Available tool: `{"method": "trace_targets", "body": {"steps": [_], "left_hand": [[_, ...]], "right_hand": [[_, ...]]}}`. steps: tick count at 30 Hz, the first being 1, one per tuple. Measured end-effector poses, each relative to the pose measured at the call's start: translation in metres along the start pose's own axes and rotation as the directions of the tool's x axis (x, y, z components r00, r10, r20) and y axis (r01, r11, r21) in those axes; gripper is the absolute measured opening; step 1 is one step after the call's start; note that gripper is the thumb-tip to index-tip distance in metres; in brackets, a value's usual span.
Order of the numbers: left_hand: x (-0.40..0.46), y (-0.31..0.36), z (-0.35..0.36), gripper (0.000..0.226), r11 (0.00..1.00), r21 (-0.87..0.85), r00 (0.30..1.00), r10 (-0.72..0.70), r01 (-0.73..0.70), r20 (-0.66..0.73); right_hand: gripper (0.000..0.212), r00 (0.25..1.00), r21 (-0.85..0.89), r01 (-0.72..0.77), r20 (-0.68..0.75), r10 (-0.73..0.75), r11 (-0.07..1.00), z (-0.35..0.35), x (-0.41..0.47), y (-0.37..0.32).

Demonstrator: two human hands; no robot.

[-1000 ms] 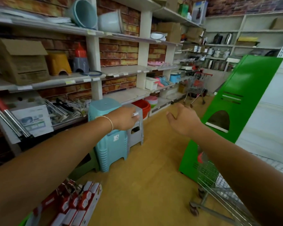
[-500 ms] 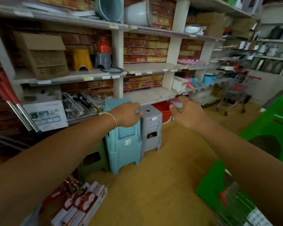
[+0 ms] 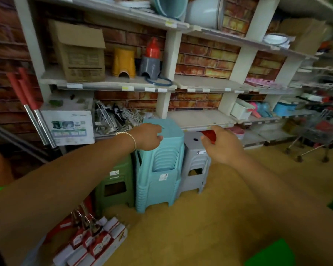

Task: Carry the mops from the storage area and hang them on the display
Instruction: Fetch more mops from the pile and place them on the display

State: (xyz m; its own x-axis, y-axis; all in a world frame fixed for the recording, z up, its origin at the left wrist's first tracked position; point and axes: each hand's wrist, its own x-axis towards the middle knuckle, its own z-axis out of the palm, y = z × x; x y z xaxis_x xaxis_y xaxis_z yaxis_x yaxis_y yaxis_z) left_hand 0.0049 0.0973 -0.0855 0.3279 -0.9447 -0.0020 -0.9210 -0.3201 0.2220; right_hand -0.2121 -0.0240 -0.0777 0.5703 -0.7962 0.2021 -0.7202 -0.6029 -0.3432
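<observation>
Two mop poles point(image 3: 30, 104) with red grips and chrome shafts lean against the shelf frame at the far left. Several red-and-white packaged mop heads point(image 3: 90, 240) lie on the floor at the lower left. Both my arms reach forward and neither touches a mop. My left hand point(image 3: 148, 137), with a bracelet on its wrist, hovers over the teal stool stack point(image 3: 158, 169), fingers curled with nothing in them. My right hand point(image 3: 222, 146) is in front of the grey stools point(image 3: 196, 169), loosely spread and holding nothing.
White shelving point(image 3: 108, 84) on a brick wall holds a cardboard box point(image 3: 79, 52), small stools, basins and wire hangers point(image 3: 115, 118). A green stool stack point(image 3: 113, 183) stands left of the teal one. A shopping trolley point(image 3: 315, 139) stands at the right. Green panels edge the lower right.
The view has swung left and closer to the shelves; the green stand has slid out to the right. Both hands stay out in front, holding nothing, now over the stool stacks.
</observation>
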Motion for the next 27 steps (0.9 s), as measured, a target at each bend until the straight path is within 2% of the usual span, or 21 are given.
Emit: {"method": "trace_targets", "body": {"steps": [9,13,18,23,27], "left_hand": [[0.114,-0.107,-0.026,0.039,0.995,-0.055,0.996,-0.087,0.086,-0.015],[0.137,-0.151,-0.046,0.045,0.987,-0.113,0.987,-0.125,0.113,-0.100],[0.150,-0.212,-0.044,0.051,0.975,-0.047,0.967,-0.221,0.217,-0.126],[0.155,-0.273,-0.040,0.037,0.934,0.003,0.928,-0.355,0.358,-0.114],[0.152,-0.322,-0.032,0.041,0.860,-0.010,0.848,-0.506,0.511,-0.159]], "right_hand": [[0.061,0.997,-0.027,0.078,0.004,-0.078,0.997,0.036,0.144,-0.061],[0.060,0.991,0.004,0.136,0.016,-0.136,0.991,0.062,0.199,-0.096],[0.059,0.969,0.013,0.235,0.075,-0.235,0.972,0.099,0.252,-0.141],[0.057,0.915,0.055,0.371,0.145,-0.376,0.927,0.144,0.303,-0.196],[0.058,0.838,0.104,0.491,0.213,-0.502,0.865,0.187,0.339,-0.245]]}}
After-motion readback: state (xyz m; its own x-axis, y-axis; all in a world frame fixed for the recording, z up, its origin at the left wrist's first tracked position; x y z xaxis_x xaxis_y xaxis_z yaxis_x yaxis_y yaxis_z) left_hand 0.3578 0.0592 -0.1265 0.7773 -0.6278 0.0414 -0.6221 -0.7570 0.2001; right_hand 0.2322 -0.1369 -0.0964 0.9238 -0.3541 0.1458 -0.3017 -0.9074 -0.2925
